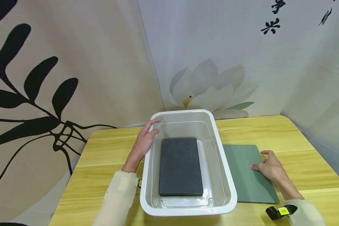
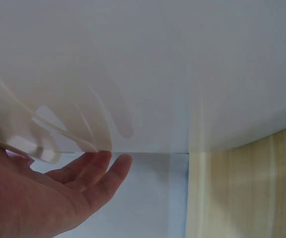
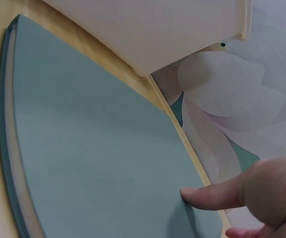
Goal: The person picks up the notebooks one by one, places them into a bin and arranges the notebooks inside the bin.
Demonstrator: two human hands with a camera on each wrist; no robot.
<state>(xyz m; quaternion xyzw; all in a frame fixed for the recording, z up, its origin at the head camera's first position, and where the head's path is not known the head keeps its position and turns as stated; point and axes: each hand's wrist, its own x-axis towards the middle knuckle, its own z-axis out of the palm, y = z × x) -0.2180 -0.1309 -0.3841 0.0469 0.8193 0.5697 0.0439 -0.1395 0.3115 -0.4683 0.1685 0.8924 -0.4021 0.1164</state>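
Note:
My left hand (image 1: 142,141) holds the left rim of a white plastic bin (image 1: 226,182), thumb and forefinger over the edge. Other fingers lie along its outer wall (image 2: 152,64) in the left wrist view. Inside the bin a black notebook (image 1: 180,166) lies flat. To the right, a green notebook (image 1: 248,179) is on the table, its left edge partly hidden by the bin. My right hand (image 1: 271,168) is at its right edge, thumb on the cover (image 3: 98,129). The other fingers extend past that edge, partly hidden.
The wooden table (image 1: 299,147) carries everything. A printed cloth (image 1: 107,62) with leaves and a lotus hangs behind the table's far edge. A black wrist camera mount (image 1: 279,212) sits at my right sleeve.

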